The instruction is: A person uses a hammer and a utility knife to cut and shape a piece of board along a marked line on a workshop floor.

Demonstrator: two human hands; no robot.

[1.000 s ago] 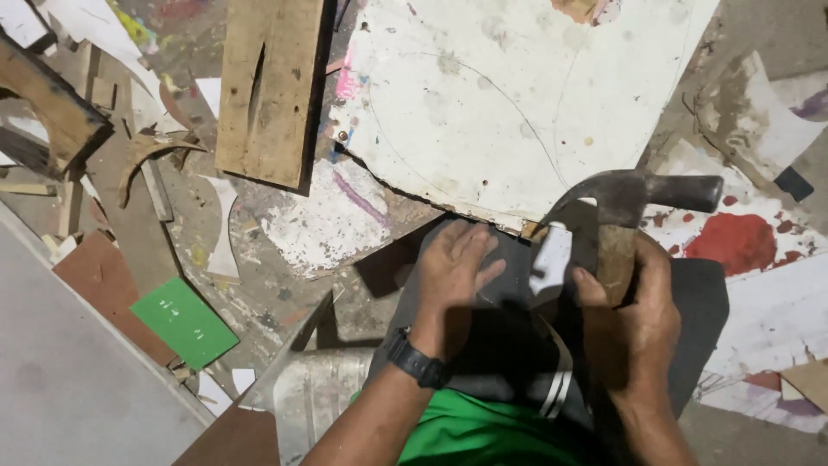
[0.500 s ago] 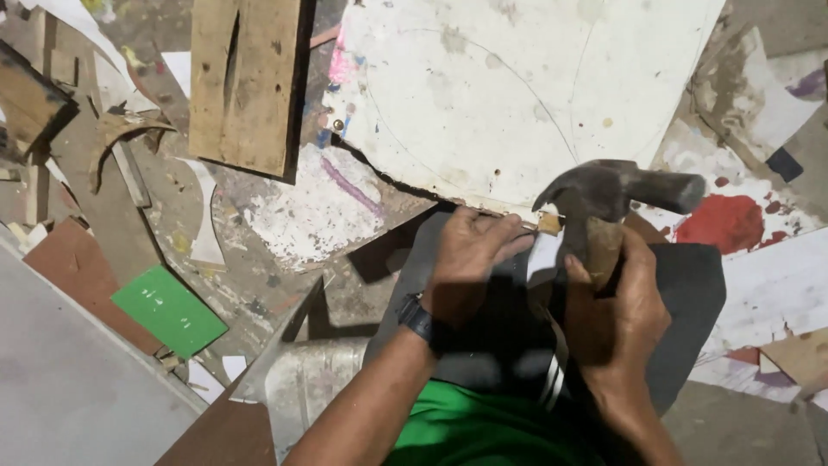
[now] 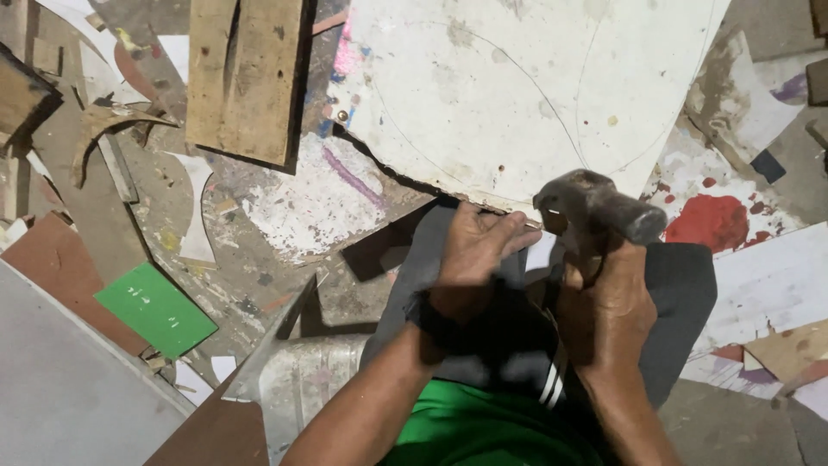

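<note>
A hammer [image 3: 595, 207] is gripped by its handle in the right hand [image 3: 608, 302], the fingers closed around it, with the metal head raised just below the near edge of the large white board [image 3: 517, 86]. The left hand [image 3: 474, 246] is laid at that same edge, fingers curled and pressed against the board's rim; whether something small is pinched there cannot be told. Left of the white board, a wooden plank [image 3: 246, 78] is seen lying flat. Further down and left of the board, a green panel [image 3: 155, 309] is set among scraps.
</note>
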